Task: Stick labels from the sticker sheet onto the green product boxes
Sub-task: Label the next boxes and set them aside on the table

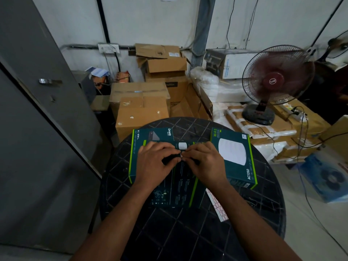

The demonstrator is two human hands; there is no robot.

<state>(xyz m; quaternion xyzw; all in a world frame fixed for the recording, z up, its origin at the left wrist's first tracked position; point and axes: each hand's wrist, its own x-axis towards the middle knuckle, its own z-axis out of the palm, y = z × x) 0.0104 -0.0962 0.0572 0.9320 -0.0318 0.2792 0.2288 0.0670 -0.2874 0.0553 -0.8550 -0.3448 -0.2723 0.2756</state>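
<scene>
**Both hands meet over a green box, a small label between the fingertips**

My left hand (154,161) and right hand (204,161) rest on the near green box (169,187), fingers curled in and tips meeting on a tiny pale label (181,155); which hand truly pinches it I cannot tell. The box is smooth printed cardboard, dark teal with bright lime edges. A second one (146,146) lies under it to the left, and a third (235,157) on the right shows a white rounded device. The sticker sheet (217,206), a narrow paper strip of reddish-outlined rectangles, pokes out beside my right forearm. The surface (188,232) is round, dark plastic, moulded in a lattice. Beyond it stand brown cartons (143,106), a maroon fan (275,81) and a grey door (37,110).
</scene>
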